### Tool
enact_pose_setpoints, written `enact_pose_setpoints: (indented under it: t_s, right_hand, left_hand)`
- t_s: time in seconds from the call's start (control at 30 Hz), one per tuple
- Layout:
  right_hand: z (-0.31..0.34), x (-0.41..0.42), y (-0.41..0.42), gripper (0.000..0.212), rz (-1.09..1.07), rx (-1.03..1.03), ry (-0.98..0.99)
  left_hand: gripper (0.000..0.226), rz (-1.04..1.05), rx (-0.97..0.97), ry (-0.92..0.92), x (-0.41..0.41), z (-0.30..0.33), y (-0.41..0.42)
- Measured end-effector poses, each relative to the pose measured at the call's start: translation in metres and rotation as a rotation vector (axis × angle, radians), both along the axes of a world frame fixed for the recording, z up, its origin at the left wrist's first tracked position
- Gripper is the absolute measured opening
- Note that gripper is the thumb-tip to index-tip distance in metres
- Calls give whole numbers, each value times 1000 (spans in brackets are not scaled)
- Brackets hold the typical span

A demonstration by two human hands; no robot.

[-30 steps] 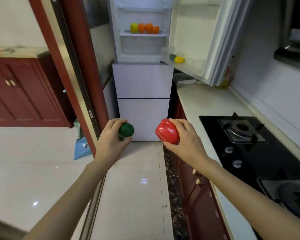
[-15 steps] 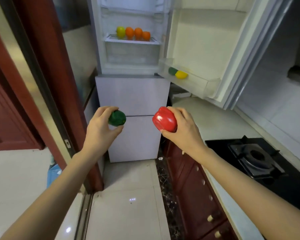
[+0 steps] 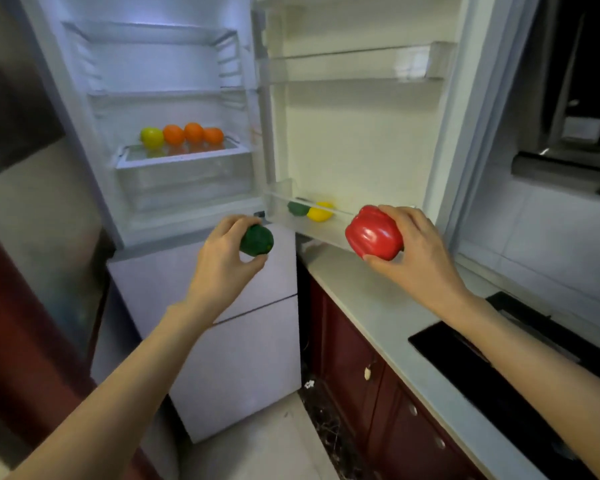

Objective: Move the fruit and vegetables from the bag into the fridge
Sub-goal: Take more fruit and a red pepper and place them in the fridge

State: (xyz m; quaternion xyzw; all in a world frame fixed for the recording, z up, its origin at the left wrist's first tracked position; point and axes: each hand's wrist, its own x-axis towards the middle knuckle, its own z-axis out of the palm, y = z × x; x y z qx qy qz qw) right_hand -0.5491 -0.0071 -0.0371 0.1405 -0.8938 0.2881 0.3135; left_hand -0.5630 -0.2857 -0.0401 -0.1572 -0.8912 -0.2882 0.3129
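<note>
The left hand [image 3: 222,261] grips a green vegetable [image 3: 256,240]. The right hand [image 3: 418,252] grips a red pepper [image 3: 373,233] before the open fridge [image 3: 174,109].

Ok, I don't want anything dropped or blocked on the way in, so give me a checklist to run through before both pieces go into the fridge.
1. Fridge door open: ok, swung wide to the right.
2. Left hand grips the dark green vegetable: ok, fingers and thumb curl round it.
3. Right hand holds the red bell pepper: ok.
4. Room on the shelf in front of the three oranges and the yellow-green fruit: ok.
5. Room in the lower door bin beside the yellow fruit and green item: ok, its right part is free.
6. Bag emptied: cannot tell, not in view.
</note>
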Motion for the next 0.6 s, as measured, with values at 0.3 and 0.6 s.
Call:
enact_pose_setpoints:
  t_s: [0.3, 0.6]
  right_hand:
    - [16, -77, 57, 77, -173, -55, 17]
    - [1, -115, 49, 77, -269, -35, 5]
  left_hand:
    - [49, -295, -116, 51, -171, 33, 79]
    - [53, -511, -284, -53, -279, 24, 112]
